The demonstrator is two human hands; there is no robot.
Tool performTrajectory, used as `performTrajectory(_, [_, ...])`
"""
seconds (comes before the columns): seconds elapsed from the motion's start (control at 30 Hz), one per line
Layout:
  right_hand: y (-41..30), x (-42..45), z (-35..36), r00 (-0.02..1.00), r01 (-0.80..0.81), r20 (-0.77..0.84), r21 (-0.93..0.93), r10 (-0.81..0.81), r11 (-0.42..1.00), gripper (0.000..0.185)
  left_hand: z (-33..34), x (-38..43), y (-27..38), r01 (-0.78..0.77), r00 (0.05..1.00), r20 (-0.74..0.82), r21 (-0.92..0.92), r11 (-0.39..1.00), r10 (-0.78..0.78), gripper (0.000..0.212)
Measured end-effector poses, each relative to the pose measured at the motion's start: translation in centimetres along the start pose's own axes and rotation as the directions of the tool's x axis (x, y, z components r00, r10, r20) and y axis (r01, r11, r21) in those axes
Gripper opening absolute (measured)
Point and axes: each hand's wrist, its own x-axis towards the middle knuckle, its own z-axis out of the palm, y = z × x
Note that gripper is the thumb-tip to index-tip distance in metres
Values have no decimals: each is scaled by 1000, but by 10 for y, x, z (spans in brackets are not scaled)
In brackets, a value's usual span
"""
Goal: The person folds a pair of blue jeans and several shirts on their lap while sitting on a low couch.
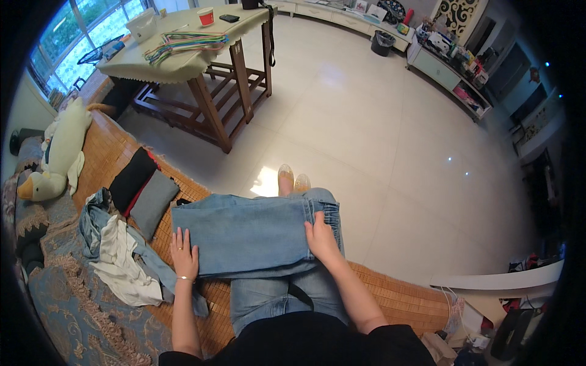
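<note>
Folded blue jeans (247, 233) lie across my lap, with the elastic waistband (330, 219) at the right. My left hand (184, 256) rests flat on their left end, fingers slightly apart. At the waistband end, my right hand (322, 235) grips the denim with curled fingers. To the left on the woven mat are a folded grey garment (154, 201) and a folded black garment (133, 178), with a strip of red between them. Nearer me is a loose heap with a white garment (121, 265) and crumpled denim (94, 224).
A plush duck (66, 142) lies on the seat covered by the woven mat (389, 295). Beyond stands a table (123, 61) with colourful hangers (183, 44), a red cup (206, 17) and a plastic container (141, 25). Boxes and cables (458, 315) crowd the right.
</note>
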Motion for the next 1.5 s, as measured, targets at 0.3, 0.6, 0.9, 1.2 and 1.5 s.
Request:
performTrajectory(0.3, [-1,-3,0,999,28,-34,-241,-38,970,36,17,1,-6,33,999,-19,38,999,-32,60])
performTrajectory(0.6, [-18,13,-2,994,-3,-107,-340,-36,941,50,11,42,4,-11,997,-81,99,995,19,59])
performTrajectory(0.9, [-7,5,7,967,85,-202,-317,-154,945,43,25,45,1,8,995,-96,73,997,-1,61])
performTrajectory(1.2, [-57,-3,10,837,502,22,-431,-547,750,57,20,61,36,-27,995,-92,63,998,33,63])
performTrajectory(1.5, [-32,-4,36,864,474,129,-534,-486,700,68,28,64,36,30,999,-41,70,997,-27,63])
